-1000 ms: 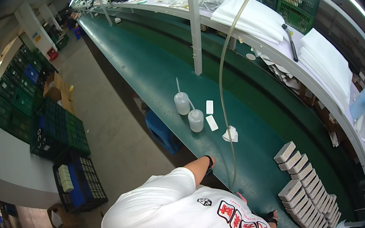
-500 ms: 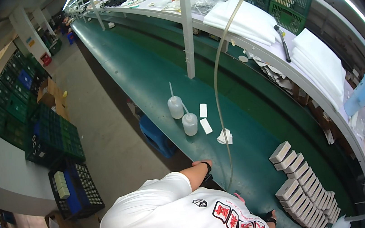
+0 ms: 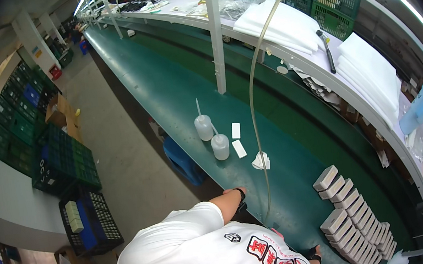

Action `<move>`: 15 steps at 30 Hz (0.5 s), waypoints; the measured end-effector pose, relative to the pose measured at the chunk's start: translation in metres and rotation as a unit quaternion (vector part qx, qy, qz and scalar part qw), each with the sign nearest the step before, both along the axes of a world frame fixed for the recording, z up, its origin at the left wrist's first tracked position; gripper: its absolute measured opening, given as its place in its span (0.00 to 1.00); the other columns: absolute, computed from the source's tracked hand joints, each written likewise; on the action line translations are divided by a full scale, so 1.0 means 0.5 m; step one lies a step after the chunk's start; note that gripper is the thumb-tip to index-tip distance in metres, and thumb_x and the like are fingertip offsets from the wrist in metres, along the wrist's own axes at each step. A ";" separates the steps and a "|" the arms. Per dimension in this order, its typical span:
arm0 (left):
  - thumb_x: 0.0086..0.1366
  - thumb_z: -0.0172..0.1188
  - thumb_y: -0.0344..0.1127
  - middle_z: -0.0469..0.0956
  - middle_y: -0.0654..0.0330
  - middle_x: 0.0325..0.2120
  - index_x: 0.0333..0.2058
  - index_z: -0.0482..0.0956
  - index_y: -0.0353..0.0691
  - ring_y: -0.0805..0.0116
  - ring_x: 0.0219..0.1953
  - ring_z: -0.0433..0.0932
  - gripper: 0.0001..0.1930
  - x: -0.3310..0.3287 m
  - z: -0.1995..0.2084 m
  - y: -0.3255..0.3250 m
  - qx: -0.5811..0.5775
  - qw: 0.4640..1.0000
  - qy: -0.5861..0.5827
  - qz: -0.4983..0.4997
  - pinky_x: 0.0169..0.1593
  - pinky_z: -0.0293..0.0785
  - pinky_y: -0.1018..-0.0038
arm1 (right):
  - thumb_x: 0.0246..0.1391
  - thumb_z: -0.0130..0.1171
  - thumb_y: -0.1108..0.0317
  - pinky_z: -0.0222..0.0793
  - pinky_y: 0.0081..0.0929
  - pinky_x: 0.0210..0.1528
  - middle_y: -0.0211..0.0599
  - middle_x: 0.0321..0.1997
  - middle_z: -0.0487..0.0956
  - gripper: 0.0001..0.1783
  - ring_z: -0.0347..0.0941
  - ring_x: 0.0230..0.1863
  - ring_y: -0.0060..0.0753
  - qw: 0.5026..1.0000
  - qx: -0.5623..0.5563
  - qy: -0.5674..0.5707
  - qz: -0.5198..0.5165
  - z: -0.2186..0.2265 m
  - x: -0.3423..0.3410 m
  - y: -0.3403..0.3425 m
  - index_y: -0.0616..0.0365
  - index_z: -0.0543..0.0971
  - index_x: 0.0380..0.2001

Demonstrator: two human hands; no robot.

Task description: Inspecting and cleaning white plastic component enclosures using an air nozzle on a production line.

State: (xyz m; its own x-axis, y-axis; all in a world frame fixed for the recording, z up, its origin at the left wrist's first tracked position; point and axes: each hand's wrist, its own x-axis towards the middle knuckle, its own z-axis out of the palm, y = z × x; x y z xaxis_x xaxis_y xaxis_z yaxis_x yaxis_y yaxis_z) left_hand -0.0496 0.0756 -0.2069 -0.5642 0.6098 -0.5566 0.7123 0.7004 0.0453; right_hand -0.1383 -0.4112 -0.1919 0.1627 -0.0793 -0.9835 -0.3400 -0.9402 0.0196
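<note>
My left hand (image 3: pixel 243 189) is at the near edge of the green bench (image 3: pixel 294 201), with a black band at the wrist; its fingers cannot be made out. My right hand (image 3: pixel 317 250), also with a black band beside it, shows only in part past my white shirt, left of stacked pale boxes (image 3: pixel 338 220). What either hand holds is hidden. A small pinkish bit (image 3: pixel 277 233) peeks out beyond the shirt. Ahead stand two translucent squeeze bottles, one farther (image 3: pixel 203 128) and one nearer (image 3: pixel 220 148). Beside them lie two white blocks (image 3: pixel 236 130) and a crumpled white cloth (image 3: pixel 261 161).
A hose (image 3: pixel 254 111) hangs down to the bench. Above runs a shelf with white foam sheets (image 3: pixel 283 25), a hammer (image 3: pixel 327 52) and a blue plastic item (image 3: pixel 420 111). A metal post (image 3: pixel 217 41) rises from the bench. A blue stool (image 3: pixel 183 162) and crates (image 3: pixel 90 220) stand left.
The view has shifted very slightly. Both hands and the things on the bench stay in about the same places.
</note>
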 end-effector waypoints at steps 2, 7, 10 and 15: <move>0.66 0.45 0.36 0.72 0.64 0.53 0.53 0.70 0.49 0.72 0.52 0.69 0.17 -0.012 0.000 0.007 -0.003 1.000 -0.002 0.001 0.60 0.55 0.69 | 0.55 0.25 0.26 0.50 0.59 0.60 0.32 0.63 0.68 0.43 0.59 0.65 0.52 0.998 0.016 -0.008 -0.054 0.000 0.006 0.017 0.44 0.67 0.59; 0.65 0.46 0.35 0.71 0.63 0.54 0.53 0.70 0.48 0.69 0.52 0.70 0.18 -0.012 0.008 0.011 -0.014 1.000 -0.009 -0.007 0.60 0.57 0.66 | 0.54 0.27 0.26 0.50 0.59 0.60 0.33 0.64 0.68 0.43 0.58 0.64 0.52 0.978 0.051 -0.030 -0.200 0.007 0.011 0.032 0.45 0.67 0.59; 0.64 0.46 0.34 0.71 0.62 0.54 0.54 0.69 0.48 0.67 0.52 0.70 0.18 -0.024 0.013 0.019 -0.019 1.000 -0.014 -0.010 0.60 0.58 0.64 | 0.54 0.29 0.25 0.51 0.59 0.60 0.34 0.64 0.67 0.44 0.58 0.64 0.52 0.955 0.075 -0.044 -0.283 0.011 0.015 0.046 0.45 0.66 0.60; 0.63 0.47 0.33 0.70 0.61 0.54 0.54 0.68 0.47 0.64 0.52 0.70 0.19 -0.048 0.013 0.027 -0.033 0.999 -0.032 -0.022 0.59 0.60 0.61 | 0.53 0.32 0.25 0.51 0.58 0.60 0.36 0.64 0.66 0.44 0.58 0.64 0.52 0.897 0.109 -0.078 -0.421 0.023 0.038 0.037 0.46 0.65 0.60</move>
State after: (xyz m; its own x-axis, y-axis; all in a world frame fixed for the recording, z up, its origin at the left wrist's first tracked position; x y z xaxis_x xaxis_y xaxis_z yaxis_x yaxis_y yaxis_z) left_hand -0.0734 0.0889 -0.2003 -0.5002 0.5937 -0.6303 0.7394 0.6717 0.0459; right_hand -0.1195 -0.3928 -0.1804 0.2715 -0.0469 -0.9613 -0.9145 -0.3238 -0.2425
